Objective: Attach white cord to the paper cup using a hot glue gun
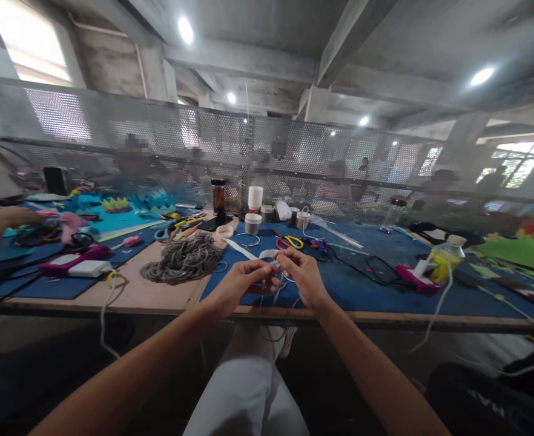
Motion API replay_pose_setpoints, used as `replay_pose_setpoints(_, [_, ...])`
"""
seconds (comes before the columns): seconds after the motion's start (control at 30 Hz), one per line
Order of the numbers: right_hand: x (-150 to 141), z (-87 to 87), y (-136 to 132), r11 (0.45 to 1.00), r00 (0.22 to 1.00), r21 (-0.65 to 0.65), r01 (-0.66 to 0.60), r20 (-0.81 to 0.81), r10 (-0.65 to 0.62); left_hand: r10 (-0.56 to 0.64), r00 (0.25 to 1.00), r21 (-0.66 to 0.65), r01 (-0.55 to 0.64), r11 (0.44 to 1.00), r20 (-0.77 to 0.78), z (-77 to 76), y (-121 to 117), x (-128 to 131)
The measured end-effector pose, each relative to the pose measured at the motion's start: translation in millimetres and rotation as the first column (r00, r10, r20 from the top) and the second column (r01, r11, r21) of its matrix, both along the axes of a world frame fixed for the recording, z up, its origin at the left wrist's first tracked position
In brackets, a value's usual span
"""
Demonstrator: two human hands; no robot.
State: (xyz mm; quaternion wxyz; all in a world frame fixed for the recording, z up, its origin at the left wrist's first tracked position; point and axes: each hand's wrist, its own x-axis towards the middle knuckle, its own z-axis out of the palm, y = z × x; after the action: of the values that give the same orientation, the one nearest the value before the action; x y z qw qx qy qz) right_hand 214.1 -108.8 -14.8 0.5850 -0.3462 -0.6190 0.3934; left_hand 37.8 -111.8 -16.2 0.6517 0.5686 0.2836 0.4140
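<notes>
Pinching white strip [241,249] with left hand [247,280] and right hand [304,274]; grey cord heap [184,259] leftward, yellow-handled tool [296,238] beyond.

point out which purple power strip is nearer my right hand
The power strip on the right, beside the bottle of yellow liquid, is nearer your right hand; the other strip lies far to the left.

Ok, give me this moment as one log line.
left hand: at white strip, grip unclear | right hand: pinching white strip | nearby: grey cord pile, left of both hands
</notes>
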Motion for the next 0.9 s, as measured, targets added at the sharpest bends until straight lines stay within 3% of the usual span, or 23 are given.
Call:
replay_pose_setpoints(0.07, [0, 0.1, 0, 1.0, 1.0, 0.0, -0.01, -0.015, 0.01, -0.087, 0.996, -0.052, 0.089, 0.995, 0.036, 0.5, 0, -3])
replay_pose_setpoints(0.13, [0, -0.4, 0, 1.0, 1.0, -0.004, -0.016, -0.018, 0.016, -0.097, 0.994, -0.07, 0.101, 0.992, 0.052, 0.9, 0, -5])
replay_pose_setpoints(0.33, [-1, -2.6, -1, 0.999, 0.999, -0.002, 0.032, 0.023, -0.032, 0.081, 0.996, 0.028, -0.08, 0.996, -0.032, 0.4, 2, 1])
replay_pose_setpoints(0.5, [-3, -1.8, -3, 0.997, 0.996, -0.025, 0.079, 0.036, -0.078, 0.255, 0.965, 0.109, -0.248, 0.963, -0.057, -2.4, 4, 6])
replay_pose_setpoints(0.57, [-3, -1.8, -3, 0.997, 0.996, -0.021, 0.079, 0.037, -0.078, 0.228, 0.972, 0.107, -0.221, 0.969, -0.058, -2.4, 2, 5])
replay_pose_setpoints(0.73, [-2, -3.6, -1, 0.999, 0.999, 0.002, 0.049, 0.01, -0.049, -0.051, 0.998, 0.018, 0.052, 0.998, -0.027, 1.5, -3, -2])
replay_pose_setpoints(0.9, [-4, -4.9, -1, 0.999, 0.999, -0.01, 0.048, -0.015, -0.048, 0.039, 0.999, 0.026, -0.038, 0.999, -0.017, 0.6, -2, 1])
